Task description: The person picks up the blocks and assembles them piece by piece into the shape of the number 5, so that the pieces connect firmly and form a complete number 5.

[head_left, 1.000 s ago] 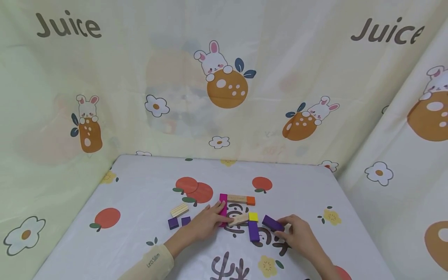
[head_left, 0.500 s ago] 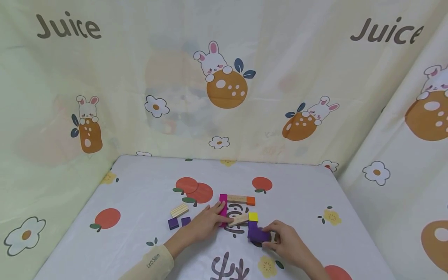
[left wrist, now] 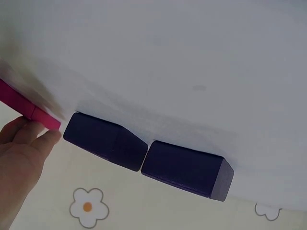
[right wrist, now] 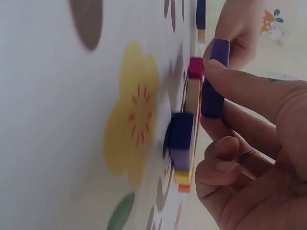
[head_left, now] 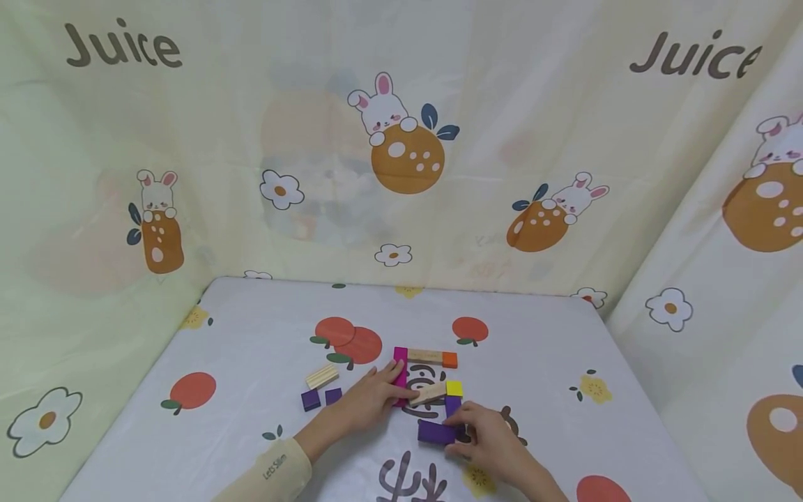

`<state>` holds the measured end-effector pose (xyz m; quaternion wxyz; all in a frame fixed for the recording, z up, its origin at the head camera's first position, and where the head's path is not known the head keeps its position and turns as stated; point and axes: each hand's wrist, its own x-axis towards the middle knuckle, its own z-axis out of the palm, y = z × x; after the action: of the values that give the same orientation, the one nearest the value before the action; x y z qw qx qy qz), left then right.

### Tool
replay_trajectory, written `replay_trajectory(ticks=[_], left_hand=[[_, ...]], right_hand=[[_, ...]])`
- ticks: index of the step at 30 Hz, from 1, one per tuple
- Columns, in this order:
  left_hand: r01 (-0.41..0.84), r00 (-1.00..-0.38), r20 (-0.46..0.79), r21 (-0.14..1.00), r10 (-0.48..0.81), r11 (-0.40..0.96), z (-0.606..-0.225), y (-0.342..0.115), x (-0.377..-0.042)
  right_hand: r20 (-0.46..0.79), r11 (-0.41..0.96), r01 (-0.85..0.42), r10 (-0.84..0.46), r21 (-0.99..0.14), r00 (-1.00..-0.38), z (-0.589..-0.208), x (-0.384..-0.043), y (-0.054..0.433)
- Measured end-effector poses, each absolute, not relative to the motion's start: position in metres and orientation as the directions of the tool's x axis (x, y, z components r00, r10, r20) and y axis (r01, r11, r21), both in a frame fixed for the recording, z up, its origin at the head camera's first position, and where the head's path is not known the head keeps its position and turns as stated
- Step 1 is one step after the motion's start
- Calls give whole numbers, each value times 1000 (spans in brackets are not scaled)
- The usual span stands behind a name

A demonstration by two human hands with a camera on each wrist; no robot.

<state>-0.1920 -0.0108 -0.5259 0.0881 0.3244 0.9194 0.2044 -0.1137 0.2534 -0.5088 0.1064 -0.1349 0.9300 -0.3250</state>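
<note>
Between thumb and fingers my right hand (head_left: 489, 436) pinches a purple block (head_left: 434, 432). In the right wrist view this held block (right wrist: 212, 100) is raised off the table. Close behind it in the head view, another purple block (head_left: 452, 404) lies partly covered by my fingers, touching a yellow cube (head_left: 454, 388). My left hand (head_left: 370, 397) rests on a long magenta block (head_left: 400, 354), its thumb reaching onto a slanted plain wooden block (head_left: 433, 392). A second plain wooden block (head_left: 424, 356) runs from the magenta block's far end to an orange cube (head_left: 449, 360).
Left of my left hand lie a loose plain wooden block (head_left: 322, 377) and two purple blocks, one (head_left: 310, 400) beside the other (head_left: 333, 396). A printed cloth covers the table (head_left: 251, 348). A curtain (head_left: 301, 139) hangs at the back and sides.
My right hand has carried the purple block leftward and toward the near side, from right of the other purple block to its near end. The left hand has stayed still.
</note>
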Motion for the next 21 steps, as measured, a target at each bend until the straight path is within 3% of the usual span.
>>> replay_trajectory(ticks=[10,21], left_hand=[[553,-777,-29,445,629,704,-533,-12,-195],[552,-774,-33,454,632,699,-527,-12,-192]], right_hand=[[-110,756,-254,-394,-603,-912,-512,-119,233],[-149,778,-245,-396,-578,-906,-509,-129,217]])
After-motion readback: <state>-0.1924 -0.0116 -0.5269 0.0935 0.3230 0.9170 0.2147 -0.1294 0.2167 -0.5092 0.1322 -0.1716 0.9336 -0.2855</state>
